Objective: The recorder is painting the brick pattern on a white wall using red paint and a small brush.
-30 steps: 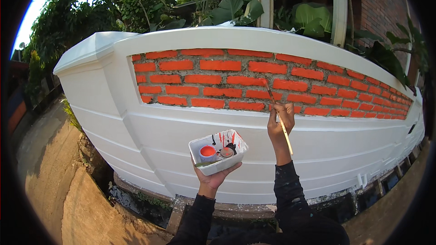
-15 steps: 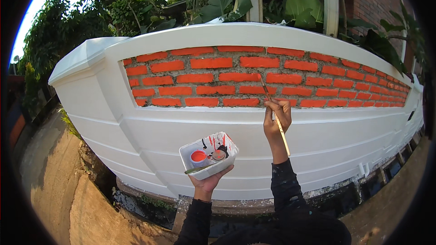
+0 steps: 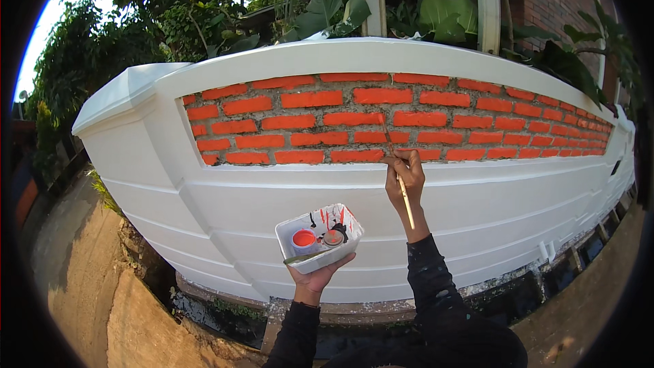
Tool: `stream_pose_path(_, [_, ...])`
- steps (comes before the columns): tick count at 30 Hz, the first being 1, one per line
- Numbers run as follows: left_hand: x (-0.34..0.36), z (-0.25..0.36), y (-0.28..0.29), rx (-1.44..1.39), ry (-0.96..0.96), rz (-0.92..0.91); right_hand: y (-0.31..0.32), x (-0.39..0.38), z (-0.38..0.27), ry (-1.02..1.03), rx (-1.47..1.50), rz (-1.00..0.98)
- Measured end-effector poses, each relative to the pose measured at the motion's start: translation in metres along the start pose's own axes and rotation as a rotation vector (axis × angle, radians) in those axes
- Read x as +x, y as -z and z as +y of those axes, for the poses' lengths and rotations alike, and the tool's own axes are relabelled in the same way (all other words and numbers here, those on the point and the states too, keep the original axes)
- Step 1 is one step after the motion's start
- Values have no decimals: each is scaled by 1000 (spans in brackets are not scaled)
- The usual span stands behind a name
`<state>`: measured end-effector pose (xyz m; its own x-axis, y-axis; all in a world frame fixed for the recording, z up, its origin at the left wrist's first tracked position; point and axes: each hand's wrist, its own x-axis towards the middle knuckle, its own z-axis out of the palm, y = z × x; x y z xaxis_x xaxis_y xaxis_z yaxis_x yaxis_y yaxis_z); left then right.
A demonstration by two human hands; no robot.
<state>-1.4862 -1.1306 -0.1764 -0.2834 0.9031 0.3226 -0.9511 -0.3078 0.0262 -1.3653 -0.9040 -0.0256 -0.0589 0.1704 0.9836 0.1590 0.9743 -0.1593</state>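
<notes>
My right hand (image 3: 407, 178) grips a slim pale-handled paintbrush (image 3: 408, 208), its tip touching the right end of an orange-red brick (image 3: 351, 118) in a recessed panel with grey mortar. Below the panel, my left hand (image 3: 310, 277) supports a white plastic tray (image 3: 289, 230) from underneath. In it are a cup of red-orange paint (image 3: 304, 238) and a smaller, greyish pot (image 3: 333, 237), with red and black smears on the inner wall. A second stick-like tool (image 3: 303, 257) lies along the tray's near edge.
A white wall (image 3: 157, 177) frames the brick panel and curves away to both sides. Leafy plants and posts (image 3: 488, 7) stand behind it. A dark drain channel (image 3: 218, 312) runs along its foot, beside a sandy concrete path (image 3: 82, 266) at lower left.
The view has shifted slightly, moving wall and right hand leftward in the picture. The brush tip stays near the same brick's end. The tray sits a little lower and further left than one second ago.
</notes>
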Motion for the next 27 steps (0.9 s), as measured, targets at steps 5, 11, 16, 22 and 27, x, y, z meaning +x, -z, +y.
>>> stream_pose_path(5, [0,3,-1,-1,-17,35,1,-3,4,41,10,47])
stream_pose_path(11, [-5,3,-2,25,-6,17,2,-2,3,2,1,10])
stream_pose_path(16, [-4,2,-4,-62,4,12,-5,-3,-1,-10,3,40])
stream_pose_path(22, [-3,6,2,11,-23,27,-31,-11,-24,23,191,-57])
stream_pose_path(27, [-2,5,3,34,-36,28,-17,-14,-8,-81,146,129])
